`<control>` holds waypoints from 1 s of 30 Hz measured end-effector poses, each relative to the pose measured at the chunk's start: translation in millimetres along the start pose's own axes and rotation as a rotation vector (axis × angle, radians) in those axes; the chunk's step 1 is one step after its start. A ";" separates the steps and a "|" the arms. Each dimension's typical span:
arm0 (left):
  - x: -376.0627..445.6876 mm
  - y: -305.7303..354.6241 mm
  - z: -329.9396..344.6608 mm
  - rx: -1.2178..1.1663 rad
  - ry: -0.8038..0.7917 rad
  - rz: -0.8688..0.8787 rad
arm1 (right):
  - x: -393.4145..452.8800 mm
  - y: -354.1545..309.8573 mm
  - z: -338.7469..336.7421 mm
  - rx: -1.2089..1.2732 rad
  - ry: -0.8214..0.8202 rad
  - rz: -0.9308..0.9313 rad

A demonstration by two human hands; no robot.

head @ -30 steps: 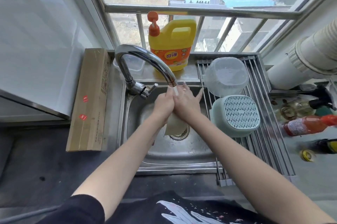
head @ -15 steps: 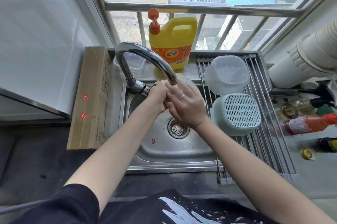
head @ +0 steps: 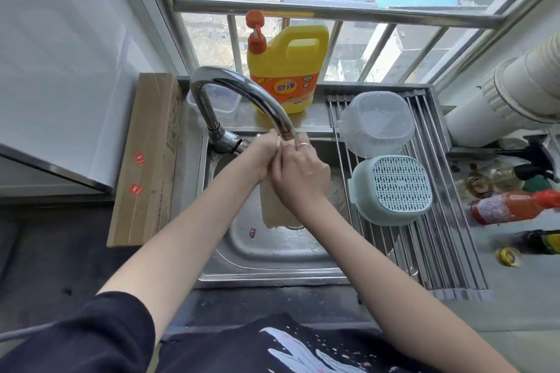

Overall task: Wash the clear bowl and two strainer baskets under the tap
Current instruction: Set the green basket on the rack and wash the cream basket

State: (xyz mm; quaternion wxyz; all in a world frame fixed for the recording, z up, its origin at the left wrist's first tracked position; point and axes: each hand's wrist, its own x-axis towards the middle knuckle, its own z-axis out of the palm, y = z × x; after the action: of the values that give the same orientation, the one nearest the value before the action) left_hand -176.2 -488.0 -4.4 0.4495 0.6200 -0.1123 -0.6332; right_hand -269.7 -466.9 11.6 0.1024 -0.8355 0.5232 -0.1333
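Both hands are meeting under the tap (head: 242,96): the left hand (head: 266,154) and right hand (head: 298,175) are gripping a beige cloth (head: 274,212) hanging below them.

Yellow detergent jug (head: 288,69), cardboard box (head: 145,160)

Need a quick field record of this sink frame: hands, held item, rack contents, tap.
left hand: under the spout, gripping the cloth
right hand: against the left hand, gripping the same cloth
cloth: beige, hanging down over the sink
tap: spout above the hands; flow not discernible
rack: clear bowl and green strainer basket, both upside down
sill: yellow detergent bottle
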 end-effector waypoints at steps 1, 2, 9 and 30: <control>3.0 -7.7 0.9 0.016 -0.011 -0.009 | 7.4 4.9 1.5 0.014 -0.077 0.074; -1.3 -11.9 2.5 0.049 -0.025 -0.010 | 16.4 11.2 1.7 0.050 -0.171 0.159; -7.1 -16.9 4.0 0.350 0.091 0.075 | 53.2 23.5 -19.9 0.217 -0.789 0.295; -21.8 -27.8 3.9 0.213 0.292 0.177 | -17.3 31.7 28.0 0.589 0.047 -0.129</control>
State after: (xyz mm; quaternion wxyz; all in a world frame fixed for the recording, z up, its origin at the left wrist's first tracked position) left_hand -195.4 -458.3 -8.1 0.4468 0.7371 -0.1661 -0.4790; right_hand -294.4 -464.1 -26.7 0.3193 -0.7980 0.4103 -0.3049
